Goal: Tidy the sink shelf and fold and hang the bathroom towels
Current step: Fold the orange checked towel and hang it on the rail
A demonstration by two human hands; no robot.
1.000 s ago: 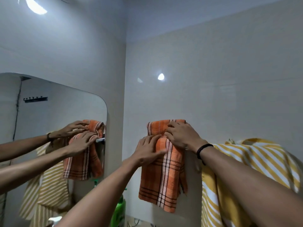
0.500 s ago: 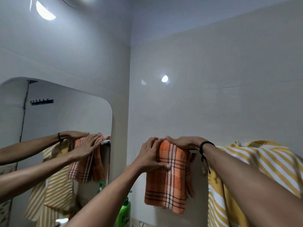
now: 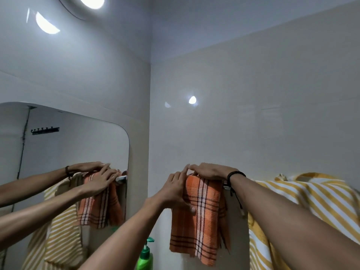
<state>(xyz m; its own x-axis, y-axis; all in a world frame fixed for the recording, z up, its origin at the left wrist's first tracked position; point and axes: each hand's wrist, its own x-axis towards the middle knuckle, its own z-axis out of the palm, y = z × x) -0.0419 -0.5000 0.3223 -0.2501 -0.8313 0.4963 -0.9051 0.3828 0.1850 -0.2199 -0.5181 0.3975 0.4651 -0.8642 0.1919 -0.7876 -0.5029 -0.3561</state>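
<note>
An orange checked towel [image 3: 200,221] hangs folded over a metal towel rail [image 3: 226,186] on the right-hand wall. My left hand [image 3: 176,193] lies flat against the towel's front, with the thumb pressing the cloth. My right hand [image 3: 211,171] rests palm down on the towel's top fold over the rail; a black band sits on that wrist. A yellow and white striped towel [image 3: 315,199] is draped over the same rail to the right, partly behind my right forearm.
A mirror [image 3: 58,152] on the left wall reflects both arms and both towels. A green pump bottle [image 3: 145,256] stands below, near the corner. A round ceiling light [image 3: 91,1] shines overhead. Tiled walls meet in a corner just left of the orange towel.
The orange towel has come down from a raised bunch onto the rail and now hangs flat. My right hand moved from the towel's front to its top, and my view has tilted upward.
</note>
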